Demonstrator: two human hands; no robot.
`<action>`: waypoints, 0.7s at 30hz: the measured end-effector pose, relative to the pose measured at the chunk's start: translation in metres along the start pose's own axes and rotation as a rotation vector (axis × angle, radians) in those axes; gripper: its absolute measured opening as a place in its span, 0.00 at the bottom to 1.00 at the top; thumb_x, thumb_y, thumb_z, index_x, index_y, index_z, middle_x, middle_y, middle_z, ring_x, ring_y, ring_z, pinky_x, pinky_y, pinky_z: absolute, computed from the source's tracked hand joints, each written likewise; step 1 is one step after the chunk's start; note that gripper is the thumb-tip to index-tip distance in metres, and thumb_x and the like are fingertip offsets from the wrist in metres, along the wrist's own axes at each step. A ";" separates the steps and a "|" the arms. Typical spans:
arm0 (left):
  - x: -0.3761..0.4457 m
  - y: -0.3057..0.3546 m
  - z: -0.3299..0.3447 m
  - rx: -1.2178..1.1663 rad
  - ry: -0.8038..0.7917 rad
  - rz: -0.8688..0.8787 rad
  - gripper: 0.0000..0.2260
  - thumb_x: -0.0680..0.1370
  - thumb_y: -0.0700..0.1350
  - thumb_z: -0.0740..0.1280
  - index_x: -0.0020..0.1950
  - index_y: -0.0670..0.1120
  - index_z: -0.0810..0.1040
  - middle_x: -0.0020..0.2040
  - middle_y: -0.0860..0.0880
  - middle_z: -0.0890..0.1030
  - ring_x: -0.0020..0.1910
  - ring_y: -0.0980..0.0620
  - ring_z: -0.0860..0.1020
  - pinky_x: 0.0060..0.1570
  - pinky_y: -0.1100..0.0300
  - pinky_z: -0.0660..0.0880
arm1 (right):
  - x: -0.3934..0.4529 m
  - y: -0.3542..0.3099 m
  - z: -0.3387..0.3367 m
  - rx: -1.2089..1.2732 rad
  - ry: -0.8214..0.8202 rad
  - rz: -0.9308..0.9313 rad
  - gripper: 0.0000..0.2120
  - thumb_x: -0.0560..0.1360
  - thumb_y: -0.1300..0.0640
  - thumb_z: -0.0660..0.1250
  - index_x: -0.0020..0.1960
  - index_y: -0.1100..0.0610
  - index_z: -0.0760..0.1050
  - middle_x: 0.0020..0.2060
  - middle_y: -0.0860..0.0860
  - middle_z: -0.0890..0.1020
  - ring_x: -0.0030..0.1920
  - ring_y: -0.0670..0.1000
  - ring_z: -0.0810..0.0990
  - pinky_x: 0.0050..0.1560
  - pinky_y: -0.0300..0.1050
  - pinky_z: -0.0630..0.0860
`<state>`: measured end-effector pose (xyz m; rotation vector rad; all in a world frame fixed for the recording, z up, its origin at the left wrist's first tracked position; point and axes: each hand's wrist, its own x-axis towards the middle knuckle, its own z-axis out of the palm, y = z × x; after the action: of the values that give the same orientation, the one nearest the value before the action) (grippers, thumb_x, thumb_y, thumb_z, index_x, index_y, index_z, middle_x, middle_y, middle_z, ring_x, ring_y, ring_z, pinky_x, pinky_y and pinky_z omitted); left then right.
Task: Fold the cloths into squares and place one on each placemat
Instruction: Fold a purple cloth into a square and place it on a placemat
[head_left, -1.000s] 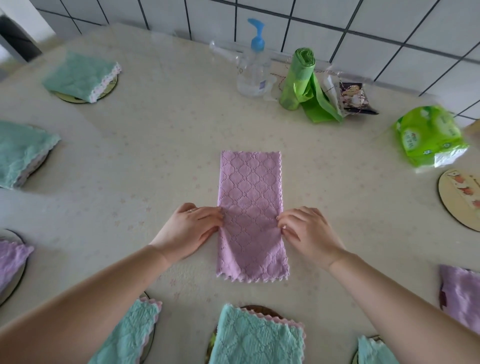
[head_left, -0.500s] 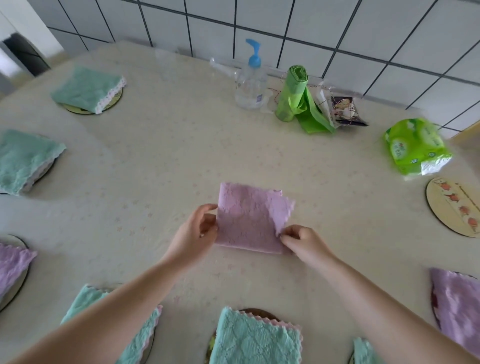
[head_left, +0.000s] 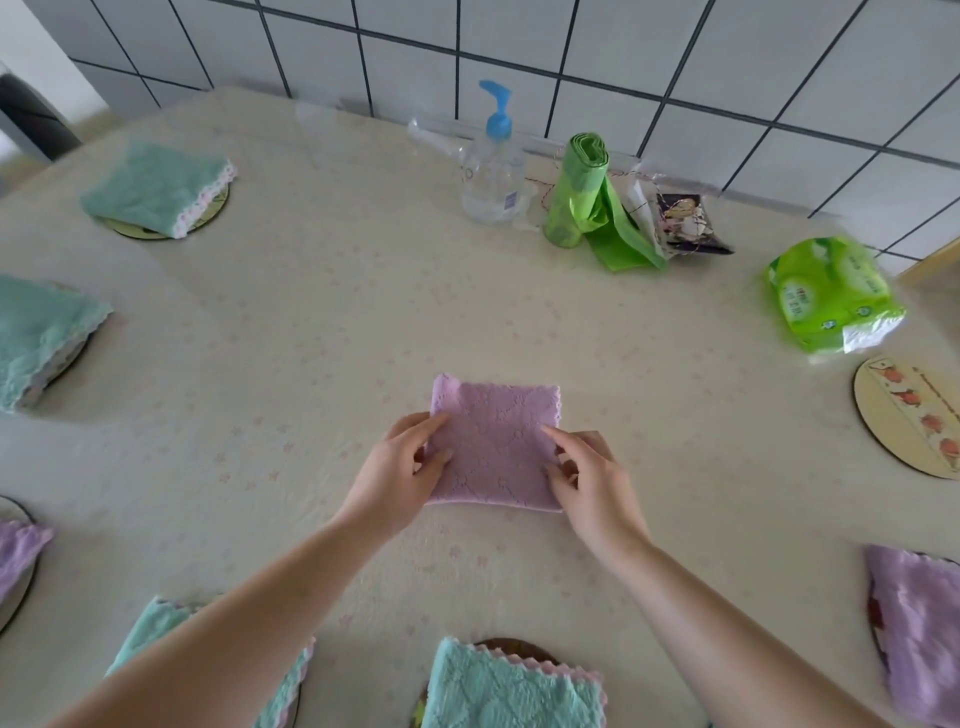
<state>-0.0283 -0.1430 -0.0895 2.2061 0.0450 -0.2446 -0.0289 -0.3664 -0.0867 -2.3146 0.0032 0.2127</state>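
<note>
A pink cloth (head_left: 496, 441), folded into a small square, lies flat at the middle of the table. My left hand (head_left: 400, 470) pinches its left edge, thumb on top of the fabric. My right hand (head_left: 589, 475) pinches its right edge in the same way. At the right edge of the table a round placemat (head_left: 909, 415) with a fruit print has no cloth on it. Folded green cloths sit on placemats at the far left (head_left: 156, 187), at the left (head_left: 41, 332) and at the near edge (head_left: 514, 686). Folded purple cloths (head_left: 919, 623) lie at both sides.
Along the tiled wall stand a pump bottle (head_left: 491, 171), a roll of green bags (head_left: 582, 192), a dark snack packet (head_left: 685, 223) and a green tissue pack (head_left: 831, 291). Another green cloth (head_left: 280, 680) shows under my left forearm.
The long pink strip was lifted at its near end and folded away from me onto its far half. It now lies flat as a square with both hands at its side edges.
</note>
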 end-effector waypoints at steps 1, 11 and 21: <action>0.000 0.000 0.001 0.004 0.003 -0.005 0.19 0.77 0.42 0.64 0.68 0.45 0.70 0.65 0.50 0.71 0.49 0.52 0.76 0.52 0.64 0.69 | 0.001 0.001 0.001 -0.003 0.023 0.005 0.19 0.73 0.64 0.65 0.63 0.51 0.75 0.50 0.46 0.74 0.43 0.45 0.76 0.44 0.27 0.67; 0.011 0.005 0.014 0.690 -0.052 0.247 0.30 0.75 0.58 0.47 0.74 0.45 0.58 0.76 0.49 0.57 0.75 0.49 0.52 0.72 0.42 0.50 | 0.018 -0.019 0.017 -0.567 -0.123 -0.203 0.34 0.71 0.37 0.43 0.74 0.50 0.56 0.76 0.52 0.51 0.75 0.52 0.45 0.71 0.60 0.41; 0.005 -0.001 0.011 0.631 -0.053 0.071 0.33 0.76 0.62 0.52 0.76 0.51 0.47 0.77 0.49 0.46 0.75 0.50 0.43 0.73 0.48 0.41 | 0.019 -0.016 0.007 -0.506 -0.080 -0.023 0.32 0.74 0.41 0.61 0.73 0.49 0.56 0.74 0.53 0.57 0.73 0.54 0.55 0.72 0.53 0.53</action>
<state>-0.0255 -0.1520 -0.0975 2.8190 -0.1601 -0.3072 -0.0106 -0.3494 -0.0829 -2.8052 -0.1310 0.3239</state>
